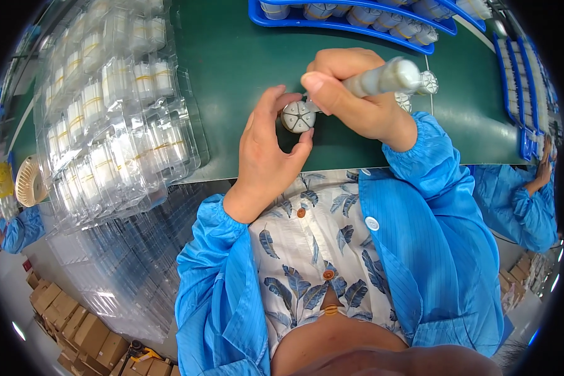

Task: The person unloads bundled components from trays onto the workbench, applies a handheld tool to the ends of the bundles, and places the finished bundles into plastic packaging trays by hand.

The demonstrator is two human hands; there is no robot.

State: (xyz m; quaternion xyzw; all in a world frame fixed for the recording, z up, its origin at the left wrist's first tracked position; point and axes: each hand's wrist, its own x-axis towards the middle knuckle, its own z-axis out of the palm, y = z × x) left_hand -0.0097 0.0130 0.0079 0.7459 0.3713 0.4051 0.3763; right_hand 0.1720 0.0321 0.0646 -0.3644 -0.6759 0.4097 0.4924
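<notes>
My left hand curls round a small round white part standing on the green table. The part's top is divided into wedge-shaped segments, and thumb and fingers grip its sides. My right hand is closed round a translucent, tube-shaped bottle with a pale rounded end. The bottle is tilted, and its narrow end points down at the edge of the round part; whether it touches cannot be made out. Beyond my right wrist stand similar round parts, one partly hidden by the wrist.
Stacked clear plastic trays of white banded bundles cover the table's left side. Blue trays with white rolls lie along the far edge, and more blue trays are at right. Co-workers' blue sleeves show at both sides. Cardboard boxes stand lower left.
</notes>
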